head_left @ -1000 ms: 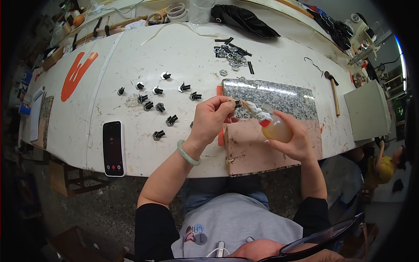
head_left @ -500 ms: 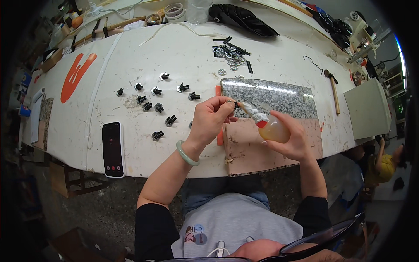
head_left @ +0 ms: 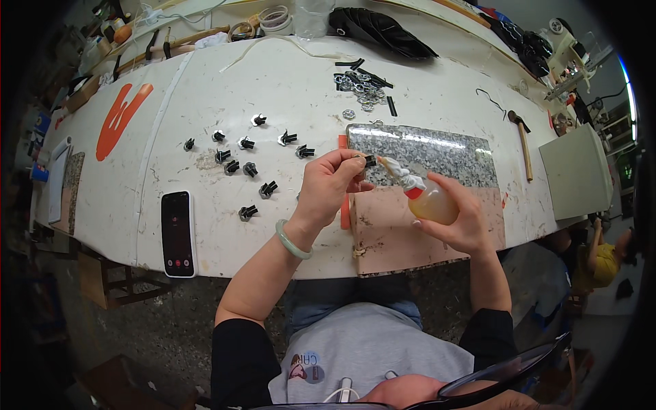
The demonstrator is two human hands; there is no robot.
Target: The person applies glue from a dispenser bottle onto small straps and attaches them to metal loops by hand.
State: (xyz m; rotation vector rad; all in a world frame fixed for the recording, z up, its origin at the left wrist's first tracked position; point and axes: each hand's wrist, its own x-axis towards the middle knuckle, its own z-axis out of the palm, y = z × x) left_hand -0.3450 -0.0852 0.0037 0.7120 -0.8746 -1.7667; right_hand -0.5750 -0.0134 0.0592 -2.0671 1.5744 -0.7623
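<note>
I see left hand [head_left: 331,184] pinching part-hidden, probably folded black strip [head_left: 370,161]; right hand [head_left: 465,220] gripping round amber bottle [head_left: 432,205], overlapping grey stone slab [head_left: 451,154].

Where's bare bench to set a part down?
Free: white tabletop between phone and orange piece; also beyond granite slab, just right of metal ring pile. Crowded: among black-and-silver parts, and between left hand and bottle in right hand.

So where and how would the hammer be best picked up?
The hammer is probably best gripped by its tan handle, low down, coming from the near side: the slim handle points that way, with the dark head at the far end.
</note>
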